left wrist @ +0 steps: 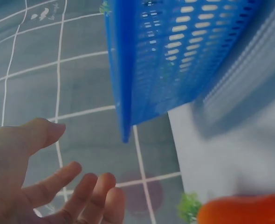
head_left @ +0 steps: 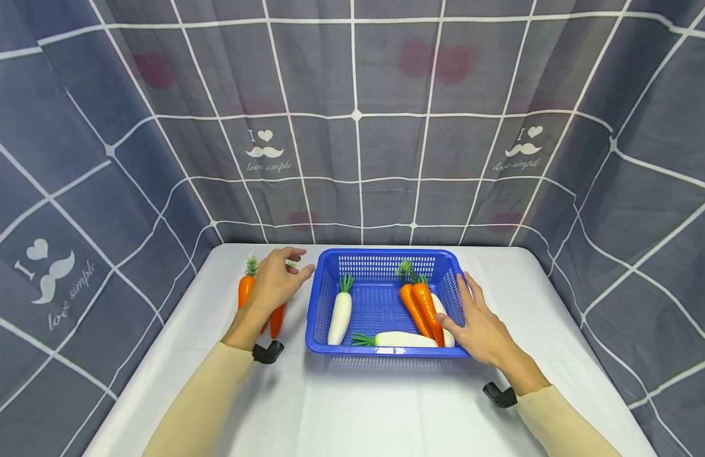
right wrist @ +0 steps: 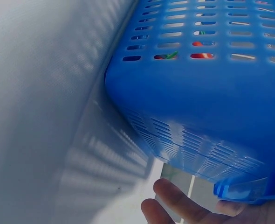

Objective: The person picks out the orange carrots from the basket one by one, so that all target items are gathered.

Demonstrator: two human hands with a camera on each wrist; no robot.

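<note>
Carrots lie beside and below our left grip | left empty, fingers loosely apart | right grip spread at rim of blue perforated basket | we should brace basket, then pinch one carrot mid-body

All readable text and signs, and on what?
"I", heart, moustache, "love simple": back curtain, twice.
"I", heart, moustache, "love simple": left curtain.
Left wrist view: lettering by the small curtain print, too blurred to read.
Blue basket: none visible.
</note>
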